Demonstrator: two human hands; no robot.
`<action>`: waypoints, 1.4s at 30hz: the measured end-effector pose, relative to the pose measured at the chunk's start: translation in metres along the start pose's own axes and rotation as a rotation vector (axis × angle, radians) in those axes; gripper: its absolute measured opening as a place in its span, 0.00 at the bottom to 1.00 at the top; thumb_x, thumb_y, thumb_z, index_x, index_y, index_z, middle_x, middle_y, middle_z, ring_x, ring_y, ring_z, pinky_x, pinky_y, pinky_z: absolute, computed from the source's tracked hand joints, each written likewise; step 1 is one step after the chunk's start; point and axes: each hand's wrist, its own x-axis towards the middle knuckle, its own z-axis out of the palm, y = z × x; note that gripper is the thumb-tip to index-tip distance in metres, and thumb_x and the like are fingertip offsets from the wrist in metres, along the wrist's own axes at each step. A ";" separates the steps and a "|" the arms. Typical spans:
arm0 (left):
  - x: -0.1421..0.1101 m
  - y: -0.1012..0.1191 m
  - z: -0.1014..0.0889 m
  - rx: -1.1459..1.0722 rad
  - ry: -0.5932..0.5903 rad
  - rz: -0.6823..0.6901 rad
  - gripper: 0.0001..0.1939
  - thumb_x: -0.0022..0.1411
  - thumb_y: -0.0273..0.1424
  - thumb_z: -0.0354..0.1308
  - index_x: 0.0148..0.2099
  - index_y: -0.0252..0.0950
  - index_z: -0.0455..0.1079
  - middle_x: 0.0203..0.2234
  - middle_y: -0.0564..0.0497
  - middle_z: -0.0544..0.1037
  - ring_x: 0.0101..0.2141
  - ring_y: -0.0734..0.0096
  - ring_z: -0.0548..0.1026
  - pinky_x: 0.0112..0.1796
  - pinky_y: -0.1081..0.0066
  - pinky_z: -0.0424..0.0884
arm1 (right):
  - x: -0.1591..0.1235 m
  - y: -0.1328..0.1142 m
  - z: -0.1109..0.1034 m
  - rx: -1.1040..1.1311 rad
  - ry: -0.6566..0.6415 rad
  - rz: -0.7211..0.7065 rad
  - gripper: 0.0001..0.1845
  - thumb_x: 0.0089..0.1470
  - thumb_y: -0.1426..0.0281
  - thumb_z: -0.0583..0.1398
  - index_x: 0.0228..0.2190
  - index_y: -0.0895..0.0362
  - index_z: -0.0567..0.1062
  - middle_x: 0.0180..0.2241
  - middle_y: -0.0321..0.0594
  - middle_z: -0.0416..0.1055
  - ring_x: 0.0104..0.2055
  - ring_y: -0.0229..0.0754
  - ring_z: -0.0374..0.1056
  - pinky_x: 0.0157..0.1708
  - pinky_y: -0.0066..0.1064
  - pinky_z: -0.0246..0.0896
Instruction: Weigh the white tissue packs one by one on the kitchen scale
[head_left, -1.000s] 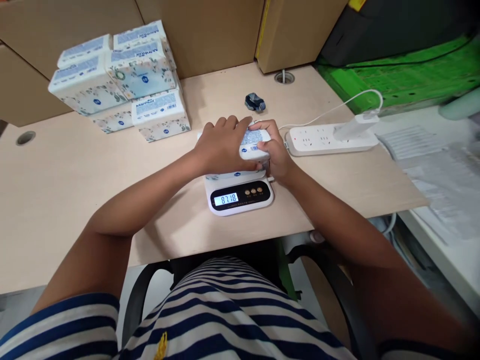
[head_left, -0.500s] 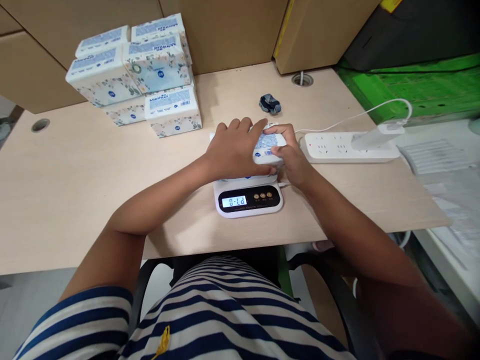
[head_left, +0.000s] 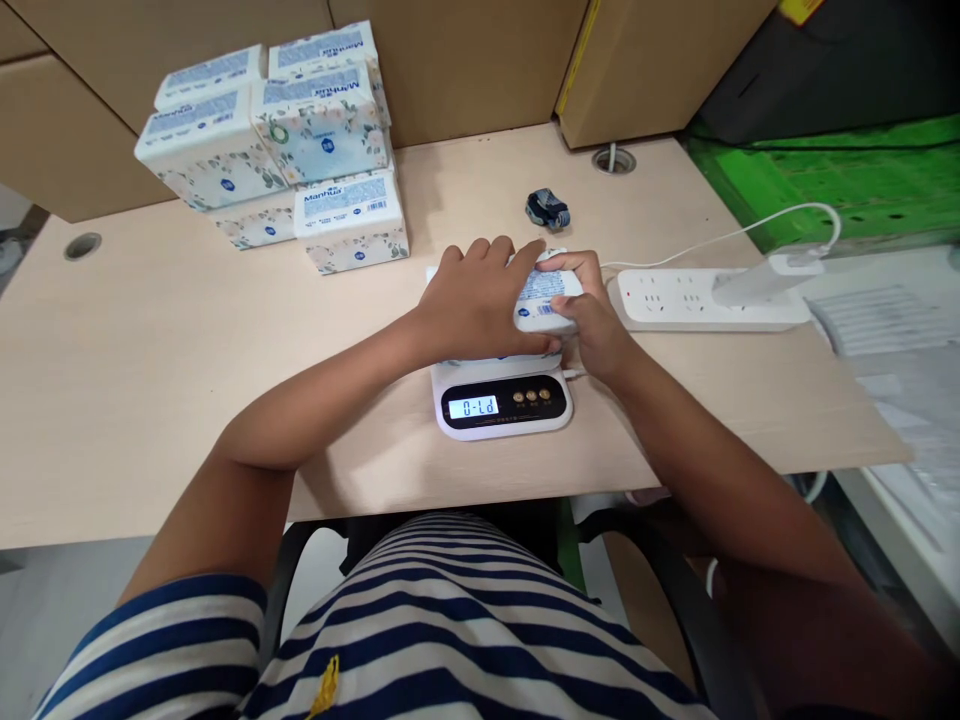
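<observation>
A white tissue pack (head_left: 550,290) with blue print lies on a small white digital scale (head_left: 508,432), covering most of its platform. Over the pack's top and left part spreads my left hand (head_left: 480,300), its thumb along the near side and its fingers reaching the far side. My right hand (head_left: 596,315) clasps the right end between thumb and fingers. The lit display (head_left: 474,408) reads what looks like "0-Ld". Both palms and much of the pack's left half are hidden from view.
Several matching tissue packs (head_left: 352,215) are stacked at the back left. Behind the scale lies a dark grey-blue strap bundle (head_left: 547,209). A white power strip (head_left: 675,305) with a plugged-in adapter sits to the right. Cardboard boxes (head_left: 465,70) line the table's back edge.
The camera view has shifted slightly, so most things appear a little further right. Both hands keep the same grip on the tissue pack over the scale.
</observation>
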 end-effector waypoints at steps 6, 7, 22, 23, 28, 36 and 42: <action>0.000 0.002 -0.001 0.021 -0.005 -0.009 0.52 0.62 0.55 0.69 0.79 0.38 0.59 0.65 0.35 0.74 0.65 0.34 0.69 0.64 0.47 0.62 | 0.001 0.006 -0.002 0.018 -0.015 -0.008 0.24 0.57 0.47 0.65 0.49 0.44 0.72 0.44 0.35 0.72 0.43 0.46 0.73 0.45 0.44 0.79; 0.000 0.002 -0.001 0.024 -0.008 -0.010 0.52 0.62 0.55 0.69 0.79 0.38 0.59 0.65 0.35 0.74 0.65 0.34 0.69 0.64 0.47 0.62 | 0.002 0.007 -0.002 0.015 -0.014 -0.013 0.24 0.56 0.47 0.66 0.49 0.44 0.72 0.46 0.35 0.73 0.45 0.47 0.74 0.46 0.45 0.79; 0.000 0.000 -0.007 -0.060 0.003 0.030 0.50 0.63 0.57 0.68 0.78 0.39 0.61 0.66 0.34 0.74 0.67 0.33 0.69 0.66 0.43 0.62 | 0.006 -0.007 0.008 0.021 0.076 -0.044 0.29 0.46 0.42 0.69 0.43 0.45 0.74 0.65 0.37 0.70 0.75 0.58 0.60 0.75 0.56 0.57; -0.003 0.000 -0.013 -0.095 0.044 0.054 0.47 0.65 0.57 0.66 0.77 0.41 0.62 0.68 0.35 0.72 0.68 0.35 0.69 0.67 0.43 0.62 | 0.006 -0.009 0.008 0.017 0.092 -0.071 0.30 0.45 0.41 0.69 0.44 0.44 0.74 0.67 0.38 0.69 0.76 0.58 0.58 0.76 0.55 0.54; -0.026 -0.033 -0.042 -0.446 0.489 0.026 0.30 0.79 0.58 0.47 0.71 0.51 0.68 0.69 0.46 0.73 0.72 0.50 0.67 0.67 0.51 0.67 | 0.009 -0.018 0.001 0.088 0.272 -0.098 0.38 0.52 0.30 0.58 0.53 0.41 0.72 0.70 0.39 0.66 0.75 0.56 0.62 0.70 0.57 0.63; -0.084 -0.126 0.041 -0.724 0.591 -0.270 0.44 0.71 0.65 0.52 0.74 0.41 0.54 0.72 0.31 0.65 0.63 0.47 0.75 0.65 0.47 0.72 | 0.028 0.006 -0.009 0.222 0.684 0.051 0.40 0.54 0.28 0.54 0.51 0.44 0.71 0.64 0.44 0.69 0.63 0.53 0.73 0.59 0.52 0.72; -0.081 -0.149 0.065 -0.779 0.607 -0.330 0.37 0.78 0.58 0.42 0.77 0.41 0.49 0.72 0.32 0.64 0.58 0.53 0.78 0.66 0.48 0.71 | 0.032 0.019 -0.009 0.197 0.763 0.084 0.37 0.55 0.31 0.55 0.52 0.44 0.68 0.62 0.43 0.68 0.59 0.49 0.75 0.55 0.48 0.74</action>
